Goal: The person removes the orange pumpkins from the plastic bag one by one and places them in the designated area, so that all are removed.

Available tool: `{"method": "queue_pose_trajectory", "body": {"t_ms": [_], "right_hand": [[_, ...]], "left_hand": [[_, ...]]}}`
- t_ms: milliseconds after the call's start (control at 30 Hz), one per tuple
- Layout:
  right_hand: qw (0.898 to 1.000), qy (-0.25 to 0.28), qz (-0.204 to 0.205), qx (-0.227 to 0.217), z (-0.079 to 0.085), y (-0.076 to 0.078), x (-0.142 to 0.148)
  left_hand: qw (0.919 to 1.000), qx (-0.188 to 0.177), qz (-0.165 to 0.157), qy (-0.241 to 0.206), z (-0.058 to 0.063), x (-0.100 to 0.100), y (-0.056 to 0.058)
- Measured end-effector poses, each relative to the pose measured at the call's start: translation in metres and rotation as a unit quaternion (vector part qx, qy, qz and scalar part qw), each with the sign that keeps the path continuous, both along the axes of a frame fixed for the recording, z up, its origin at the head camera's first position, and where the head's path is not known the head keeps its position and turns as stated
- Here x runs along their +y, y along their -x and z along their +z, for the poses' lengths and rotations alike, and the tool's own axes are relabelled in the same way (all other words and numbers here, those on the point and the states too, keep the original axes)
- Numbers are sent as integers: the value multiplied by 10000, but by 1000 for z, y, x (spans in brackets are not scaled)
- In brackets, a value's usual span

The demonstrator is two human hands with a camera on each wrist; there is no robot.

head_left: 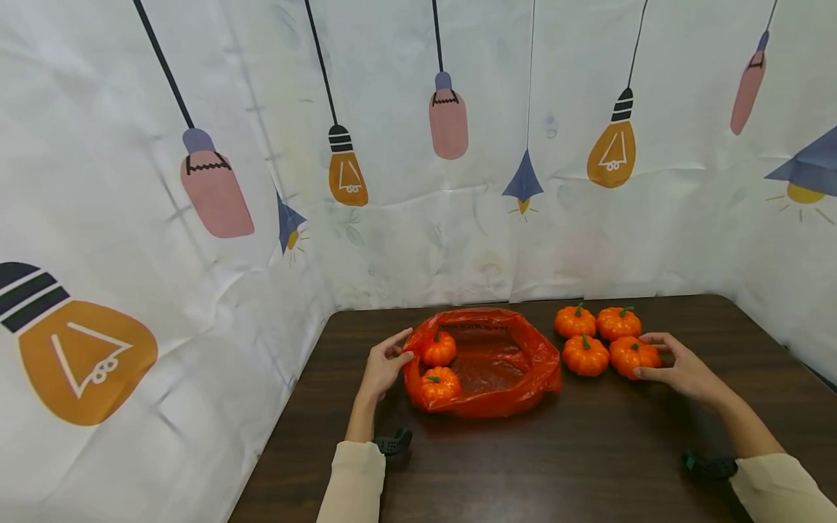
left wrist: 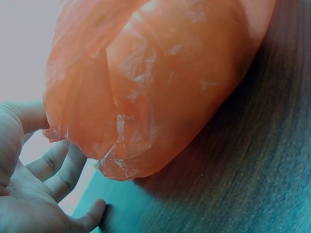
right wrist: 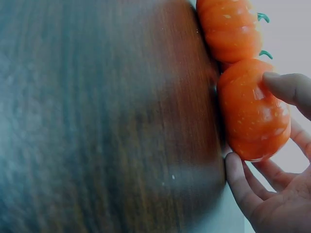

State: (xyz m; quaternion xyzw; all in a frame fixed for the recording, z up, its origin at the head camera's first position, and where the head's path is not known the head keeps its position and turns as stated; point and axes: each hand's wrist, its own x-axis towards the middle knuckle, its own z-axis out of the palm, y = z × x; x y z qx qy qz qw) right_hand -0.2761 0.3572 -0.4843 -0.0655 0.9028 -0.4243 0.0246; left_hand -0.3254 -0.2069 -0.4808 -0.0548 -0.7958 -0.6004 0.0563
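Observation:
On the table's left side lies a red plastic bag (head_left: 487, 407), its mouth wide and facing up. Two small orange pumpkins (head_left: 439, 349) with green stems sit inside it, by its left wall. My left hand (head_left: 382, 367) pinches the bag's left rim between thumb and fingers; the left wrist view shows the thin film of the bag (left wrist: 160, 97) beside that hand (left wrist: 43, 179). To the right, several pumpkins stand in a cluster. My right hand (head_left: 683, 367) holds the nearest right pumpkin (head_left: 633, 356), with the thumb on this pumpkin (right wrist: 252, 114) and the fingers around its side.
The other pumpkins (head_left: 585, 354) of the cluster touch or nearly touch the held one. Dark wood table (head_left: 523, 465) extends in front of the bag. A white cloth (head_left: 418, 254) printed with lamps hangs behind the table and at its sides.

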Motion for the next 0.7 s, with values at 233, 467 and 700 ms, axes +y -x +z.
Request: {"method": "queue_pose_trajectory", "body": {"t_ms": [233,467,700], "right_hand": [[9999,16,103,-48,2,1,2],[9999,42,98,-106,1,2,3],[9996,135,153,-180,1,1,3]], "left_hand": [[10000,-35,-15,4,0,1,1],[10000,-57,-7,-6,1,0,0],[9999,-22,-78,-62,-1,0,0]]}}
